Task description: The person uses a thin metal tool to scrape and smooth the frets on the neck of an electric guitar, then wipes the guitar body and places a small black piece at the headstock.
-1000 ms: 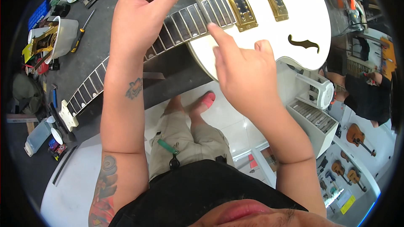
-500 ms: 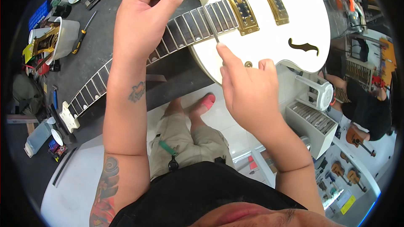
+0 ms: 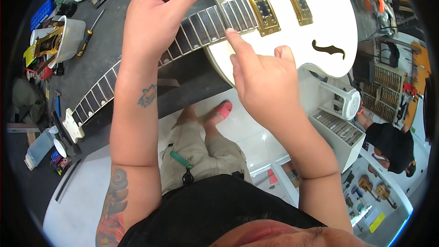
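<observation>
A cream electric guitar (image 3: 329,27) with gold pickups (image 3: 267,11) and an f-hole lies on the dark bench. My right hand (image 3: 267,82) holds a thin metal file (image 3: 221,10), index fingertip on it, laid across the upper fretboard (image 3: 196,32) along the frets, near the neck pickup. My left hand (image 3: 153,20) is closed above the neck, left of the file, thumb and fingers curled together; what they may hold is hidden. My left forearm covers part of the neck, whose headstock (image 3: 73,126) shows at the lower left.
Left on the bench are a white tub (image 3: 73,36) of parts, a yellow-and-black screwdriver (image 3: 87,36), a blue-handled tool (image 3: 58,105) and assorted tools. At right stand a white stool (image 3: 347,105), a box (image 3: 338,137), hanging ukuleles (image 3: 366,185) and another person (image 3: 388,144) in black.
My right hand and file slid down-right half a second ago, then back up-left now. My left hand shifted slightly with them. The other person has moved lower in view.
</observation>
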Demonstrator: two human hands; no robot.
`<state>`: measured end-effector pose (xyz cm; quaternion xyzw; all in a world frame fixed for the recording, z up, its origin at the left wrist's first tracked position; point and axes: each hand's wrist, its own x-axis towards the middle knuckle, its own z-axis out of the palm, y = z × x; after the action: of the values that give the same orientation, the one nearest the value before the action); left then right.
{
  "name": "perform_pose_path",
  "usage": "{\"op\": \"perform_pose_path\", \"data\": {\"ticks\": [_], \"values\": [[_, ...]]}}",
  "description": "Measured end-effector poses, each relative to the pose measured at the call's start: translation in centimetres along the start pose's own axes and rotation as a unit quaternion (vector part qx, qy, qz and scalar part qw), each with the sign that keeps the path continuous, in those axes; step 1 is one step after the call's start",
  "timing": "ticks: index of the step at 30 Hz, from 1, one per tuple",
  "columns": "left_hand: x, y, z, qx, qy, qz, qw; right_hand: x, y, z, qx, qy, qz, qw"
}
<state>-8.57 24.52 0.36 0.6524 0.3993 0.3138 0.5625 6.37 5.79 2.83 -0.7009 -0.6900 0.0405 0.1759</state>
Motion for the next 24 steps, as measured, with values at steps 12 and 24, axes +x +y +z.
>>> {"op": "perform_pose_path", "data": {"ticks": [12, 24], "values": [[0.4, -1.5, -0.4, -0.016, 0.003, 0.039, 0.999, -2.4, -0.3, -0.6, 0.003, -0.01, 0.011, 1.0], [0.4, -1.4, -0.5, -0.013, -0.007, 0.039, 0.999, -3.5, -1.1, -1.2, 0.017, -0.03, 0.037, 0.999]]}}
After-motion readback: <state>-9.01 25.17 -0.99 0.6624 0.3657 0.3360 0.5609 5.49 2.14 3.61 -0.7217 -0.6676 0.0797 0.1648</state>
